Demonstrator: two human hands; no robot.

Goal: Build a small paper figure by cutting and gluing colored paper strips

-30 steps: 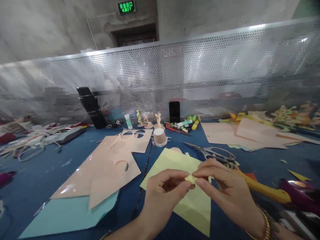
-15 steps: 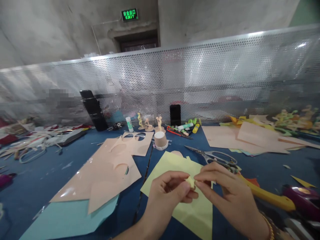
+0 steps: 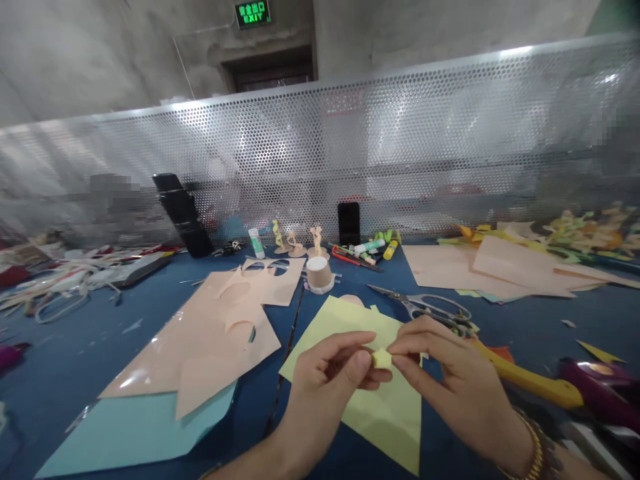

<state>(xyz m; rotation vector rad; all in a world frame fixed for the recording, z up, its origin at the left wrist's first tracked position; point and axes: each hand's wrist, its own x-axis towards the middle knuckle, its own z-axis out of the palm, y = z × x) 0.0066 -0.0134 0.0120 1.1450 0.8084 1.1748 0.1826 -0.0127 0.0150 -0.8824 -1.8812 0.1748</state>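
Between my two hands is a small yellow paper piece (image 3: pixel 383 359), held above a pale yellow-green sheet (image 3: pixel 387 417). The thumb and fingers of my left hand (image 3: pixel 333 380) grip its left side. My right hand (image 3: pixel 445 373) pinches its right edge with thumb and index finger. Open scissors (image 3: pixel 420 307) lie on the blue table (image 3: pixel 255 427) just beyond my right hand. A tape roll (image 3: pixel 319 273) with a white top stands behind the sheet.
Pink sheets with round holes (image 3: pixel 200 333) and a turquoise sheet (image 3: pixel 145 433) lie at left. Small paper figures (image 3: pixel 316 240), a glue stick (image 3: pixel 257 243) and a phone (image 3: pixel 349 223) stand behind. A yellow-handled tool (image 3: pixel 535 383) and more paper (image 3: pixel 450 267) are at right.
The view has tilted down slightly. The yellow piece has turned a little between my fingers, and my left thumb has shifted left off its front. Both hands keep their grip.
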